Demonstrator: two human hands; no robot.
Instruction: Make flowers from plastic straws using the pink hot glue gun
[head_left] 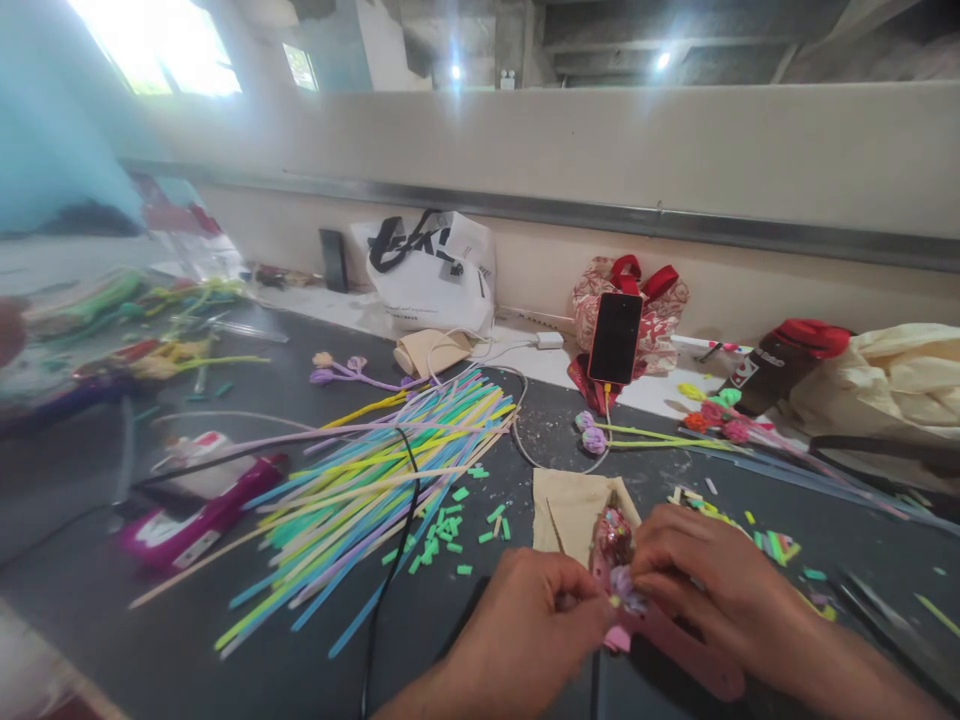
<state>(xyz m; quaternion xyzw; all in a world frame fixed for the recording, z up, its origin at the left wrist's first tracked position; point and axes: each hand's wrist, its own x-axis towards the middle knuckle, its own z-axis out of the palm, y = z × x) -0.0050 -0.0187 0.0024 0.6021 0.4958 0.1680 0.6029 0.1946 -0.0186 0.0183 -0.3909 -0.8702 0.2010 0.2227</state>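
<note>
My left hand (536, 620) and my right hand (701, 570) meet at the lower right, above the dark table. Both have thumb and fingers pinched on a small fluffy purple flower (624, 588) with a yellowish bit at its near side. Fingers cover part of the flower. Just beneath lies a pink hot glue gun (686, 652), its front end by a beige sheet (574, 500). Left of the hands are scattered short green pieces (446, 530). A large pile of long pastel pipe cleaners (375, 490) spreads beyond them.
Purple flowers on green stems (594, 438) lie behind the sheet, near a propped phone (615, 338) on a cable. A black cord (409, 510) crosses the pipe cleaners. A magenta glue gun (202, 515) lies left. Bags (431, 275) line the wall; tweezers (885, 620) lie right.
</note>
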